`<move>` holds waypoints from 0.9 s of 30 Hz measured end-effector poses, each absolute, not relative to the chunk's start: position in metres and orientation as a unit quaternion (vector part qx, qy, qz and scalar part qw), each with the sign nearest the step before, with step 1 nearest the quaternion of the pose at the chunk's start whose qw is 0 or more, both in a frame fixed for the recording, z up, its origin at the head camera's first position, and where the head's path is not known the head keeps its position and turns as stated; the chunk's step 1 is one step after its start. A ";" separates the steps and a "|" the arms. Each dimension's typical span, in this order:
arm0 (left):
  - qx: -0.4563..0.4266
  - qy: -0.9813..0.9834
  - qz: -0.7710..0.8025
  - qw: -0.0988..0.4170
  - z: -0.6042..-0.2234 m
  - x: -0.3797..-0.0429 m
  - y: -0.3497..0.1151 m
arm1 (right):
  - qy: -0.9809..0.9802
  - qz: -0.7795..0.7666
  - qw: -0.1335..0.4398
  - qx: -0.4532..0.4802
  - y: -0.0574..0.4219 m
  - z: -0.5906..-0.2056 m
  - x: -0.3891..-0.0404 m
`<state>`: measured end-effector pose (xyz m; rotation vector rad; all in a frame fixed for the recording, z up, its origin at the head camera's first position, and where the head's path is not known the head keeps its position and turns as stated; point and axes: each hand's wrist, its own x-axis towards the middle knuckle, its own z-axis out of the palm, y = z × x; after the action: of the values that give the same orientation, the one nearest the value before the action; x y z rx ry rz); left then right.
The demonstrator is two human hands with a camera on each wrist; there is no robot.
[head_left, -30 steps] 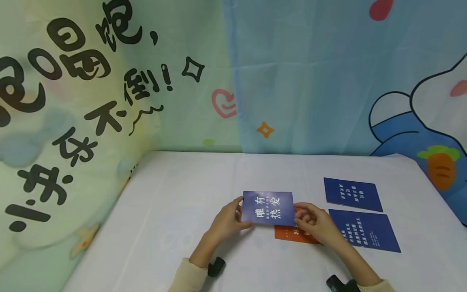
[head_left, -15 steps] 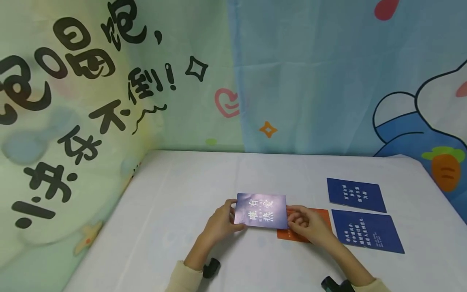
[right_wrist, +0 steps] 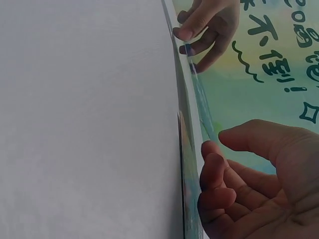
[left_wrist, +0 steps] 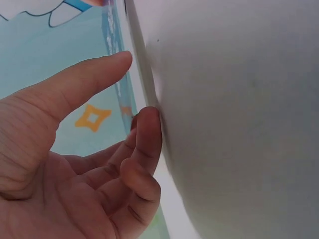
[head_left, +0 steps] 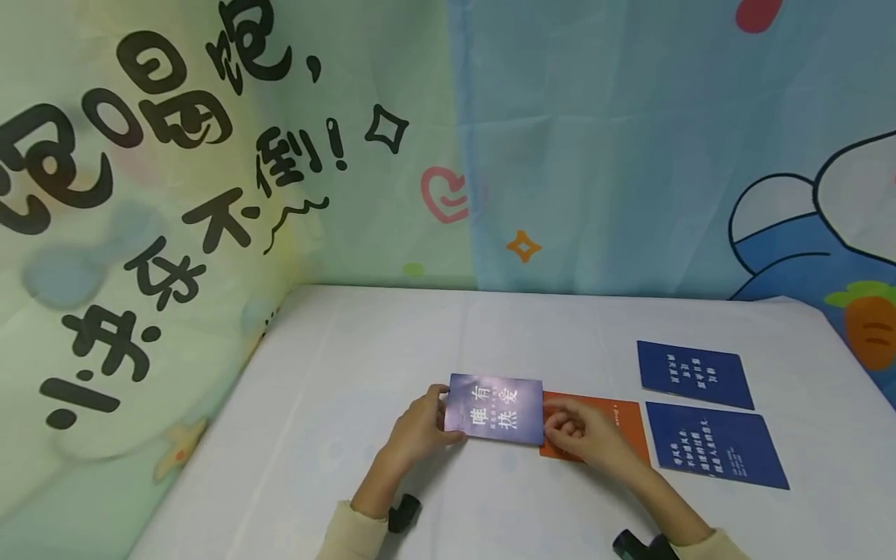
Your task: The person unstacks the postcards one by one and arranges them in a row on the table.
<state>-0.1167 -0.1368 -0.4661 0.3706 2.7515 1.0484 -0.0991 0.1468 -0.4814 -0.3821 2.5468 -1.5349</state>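
Note:
A purple card with white characters is held just above the table, its face to the head camera. My left hand grips its left end between thumb and fingers. At the opposite end, my right hand has thumb and forefinger at the card's edge, the other fingers curled in. An orange card lies under the right hand, partly covered by it. Edge-on, the purple card spans between both hands in the right wrist view. The left hand's thumb and fingers show beside the white table in the left wrist view.
Two dark blue cards with white writing lie at the right, one farther back and one nearer. White cloth covers the table. A printed curtain hangs behind and along the left side.
Both hands have carried the purple card left and slightly nearer, and its tilt has changed. More of the orange card shows. The head view has shifted slightly.

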 end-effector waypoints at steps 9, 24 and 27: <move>0.103 0.930 0.339 0.099 -0.465 -0.117 -0.137 | 0.858 -0.482 0.089 -0.156 0.143 -0.483 -0.099; 0.086 0.937 0.322 0.105 -0.464 -0.115 -0.141 | 0.881 -0.447 0.088 -0.127 0.137 -0.483 -0.099; 0.088 0.937 0.320 0.103 -0.464 -0.115 -0.141 | 0.885 -0.440 0.089 -0.124 0.136 -0.483 -0.099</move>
<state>-0.1154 -0.1414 -0.4636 0.2592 2.7658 0.9455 -0.0993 0.1364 -0.4826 -0.3690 2.6324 -1.3083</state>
